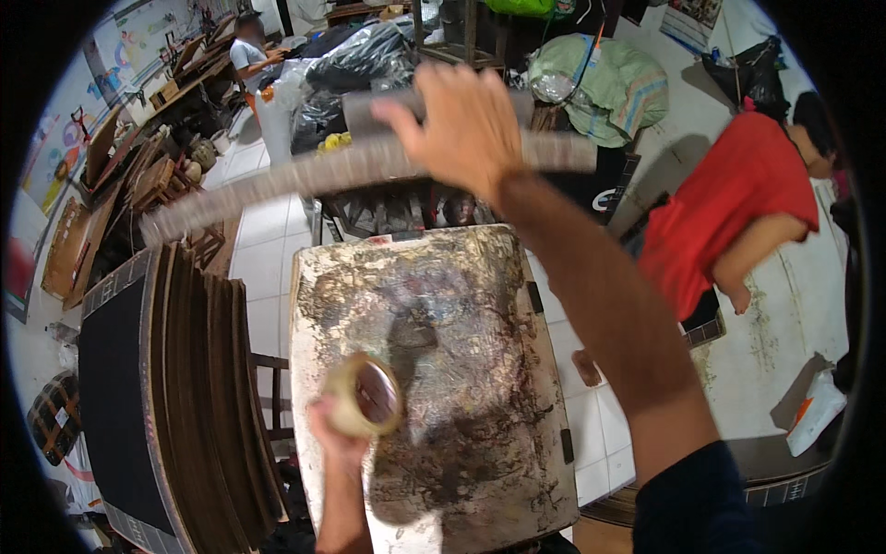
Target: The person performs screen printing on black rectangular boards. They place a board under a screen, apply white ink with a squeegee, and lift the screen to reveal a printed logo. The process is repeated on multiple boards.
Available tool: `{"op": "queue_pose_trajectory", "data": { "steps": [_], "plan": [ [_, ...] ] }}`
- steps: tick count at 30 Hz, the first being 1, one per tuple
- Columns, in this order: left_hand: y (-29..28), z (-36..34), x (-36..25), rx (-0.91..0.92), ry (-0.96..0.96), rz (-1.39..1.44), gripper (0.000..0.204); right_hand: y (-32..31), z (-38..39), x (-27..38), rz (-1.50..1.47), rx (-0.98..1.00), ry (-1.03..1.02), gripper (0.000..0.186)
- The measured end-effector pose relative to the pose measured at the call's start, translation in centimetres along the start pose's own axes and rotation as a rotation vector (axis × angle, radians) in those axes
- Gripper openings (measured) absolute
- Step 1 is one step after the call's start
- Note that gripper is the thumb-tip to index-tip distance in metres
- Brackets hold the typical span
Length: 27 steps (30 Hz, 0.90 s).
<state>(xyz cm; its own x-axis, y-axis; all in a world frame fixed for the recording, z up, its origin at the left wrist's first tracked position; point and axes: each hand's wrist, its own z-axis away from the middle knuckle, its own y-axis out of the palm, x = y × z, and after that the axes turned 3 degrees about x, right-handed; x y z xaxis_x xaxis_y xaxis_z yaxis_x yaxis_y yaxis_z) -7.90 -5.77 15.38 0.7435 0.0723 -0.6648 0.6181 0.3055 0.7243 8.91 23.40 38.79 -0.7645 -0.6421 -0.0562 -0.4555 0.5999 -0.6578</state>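
My left hand (336, 438) is closed on a roll of clear yellowish packing tape (345, 399), low over the near left part of a worn, paint-stained work surface (452, 342). Farther off, my right arm reaches out past the far edge of that surface. My right hand (469, 131) is wrapped over the middle of a long, narrow grey-brown strip (305, 174), held up crosswise and smeared by motion. What the strip is made of I cannot tell. Its left end comes above a stack of dark-faced boards (198, 369).
Past the work surface sit black plastic bags (360, 69) and a pale green woven sack (604, 83). On the right a person in red (738, 203) bends down; another person (254, 60) stands far left. Wooden pieces (157, 180) lean along the left wall.
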Motion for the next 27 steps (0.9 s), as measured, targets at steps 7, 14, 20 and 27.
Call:
{"op": "queue_pose_trajectory", "data": {
  "steps": [7,14,20,27],
  "plan": [
    [-0.3,-4.6,-4.8,-0.229,0.041,-0.036,0.076,2.3,19.5,7.0,-0.164,0.051,0.115,0.051],
    [-12.0,-3.7,3.6,-0.136,-0.238,0.055,0.066,7.4,29.1,7.4,-0.126,0.407,0.209,0.054],
    [-14.1,-3.6,5.8,-0.374,-0.192,0.031,0.057,10.5,23.3,3.3,-0.224,0.93,0.205,0.037],
    [-14.6,-2.8,6.3,-0.392,-0.181,0.145,0.069,8.5,24.4,4.3,-0.276,0.963,0.202,0.035]
  ]
}}
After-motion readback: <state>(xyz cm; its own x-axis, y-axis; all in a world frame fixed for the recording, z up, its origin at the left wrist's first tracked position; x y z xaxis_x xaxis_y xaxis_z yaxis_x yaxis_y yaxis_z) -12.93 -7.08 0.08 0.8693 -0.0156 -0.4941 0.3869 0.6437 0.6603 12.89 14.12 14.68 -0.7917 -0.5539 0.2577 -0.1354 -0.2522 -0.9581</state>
